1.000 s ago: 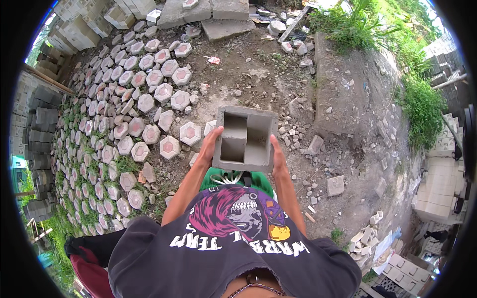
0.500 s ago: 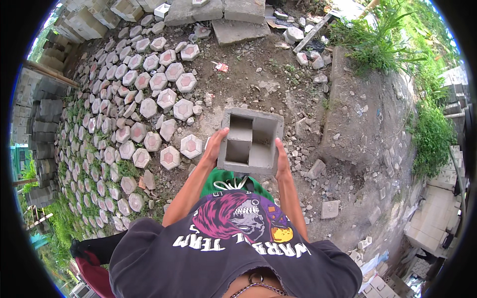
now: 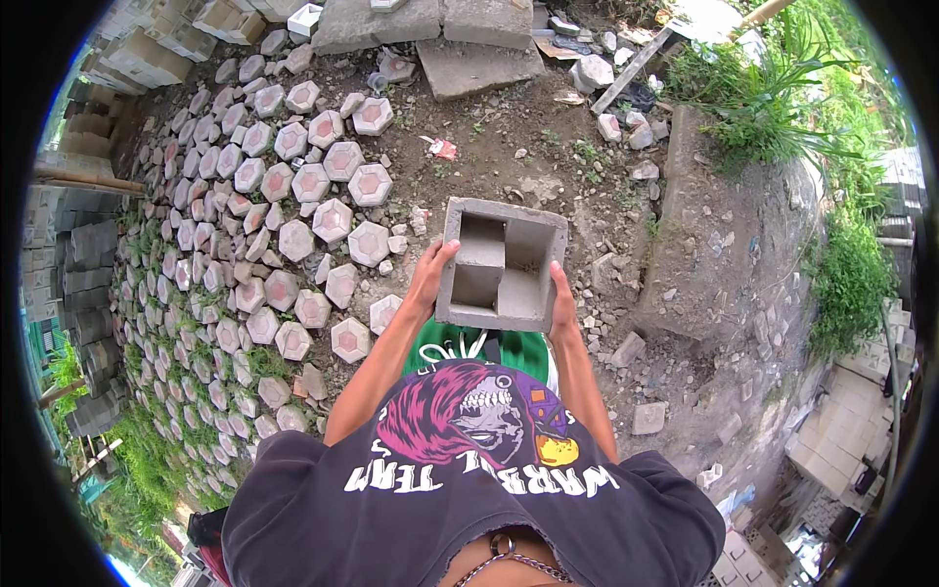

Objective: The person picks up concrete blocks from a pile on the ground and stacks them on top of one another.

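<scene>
I hold a grey hollow concrete block in front of my chest, its two open cells facing up toward the camera. My left hand grips its left side, with the fingers wrapped on the edge. My right hand presses flat against its right side. Both forearms rise from my black printed shirt at the bottom of the view. The block is off the ground, above bare dirt.
Several hexagonal pavers with reddish centres cover the ground to the left. Grey slabs lie at the top. A low concrete curb runs on the right, with rubble, weeds and stacked blocks at the far left.
The view has shifted over the ground, with the pavers and curb sliding across the picture. The block stays in both hands and has tilted slightly clockwise.
</scene>
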Demonstrator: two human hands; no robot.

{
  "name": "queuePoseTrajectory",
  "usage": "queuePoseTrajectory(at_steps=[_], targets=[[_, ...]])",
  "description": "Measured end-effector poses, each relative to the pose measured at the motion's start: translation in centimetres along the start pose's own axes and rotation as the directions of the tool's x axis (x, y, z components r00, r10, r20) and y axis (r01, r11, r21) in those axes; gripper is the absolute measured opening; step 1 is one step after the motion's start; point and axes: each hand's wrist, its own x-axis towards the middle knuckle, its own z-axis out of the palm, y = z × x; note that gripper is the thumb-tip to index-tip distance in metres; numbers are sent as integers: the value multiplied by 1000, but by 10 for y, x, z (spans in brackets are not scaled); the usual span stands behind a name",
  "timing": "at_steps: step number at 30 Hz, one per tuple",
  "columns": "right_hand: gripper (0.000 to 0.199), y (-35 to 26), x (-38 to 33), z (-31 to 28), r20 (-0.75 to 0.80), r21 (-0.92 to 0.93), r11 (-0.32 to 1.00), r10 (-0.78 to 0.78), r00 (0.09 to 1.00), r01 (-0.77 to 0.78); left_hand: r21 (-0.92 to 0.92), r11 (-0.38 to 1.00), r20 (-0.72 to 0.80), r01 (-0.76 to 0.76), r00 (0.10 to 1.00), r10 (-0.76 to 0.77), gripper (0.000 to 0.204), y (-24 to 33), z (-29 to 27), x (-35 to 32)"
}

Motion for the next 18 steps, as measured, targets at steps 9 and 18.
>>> queuePoseTrajectory(at_steps=[9, 18], targets=[[55, -28, 98, 26, -46, 40, 999, -10, 999, 11, 55, 995, 44, 81, 995, -84, 60, 55, -14, 105], [61, -85, 222, 52, -153, -81, 987, -149, 977, 138, 106, 980, 57, 169, 983, -176, 71, 134, 2, 236]])
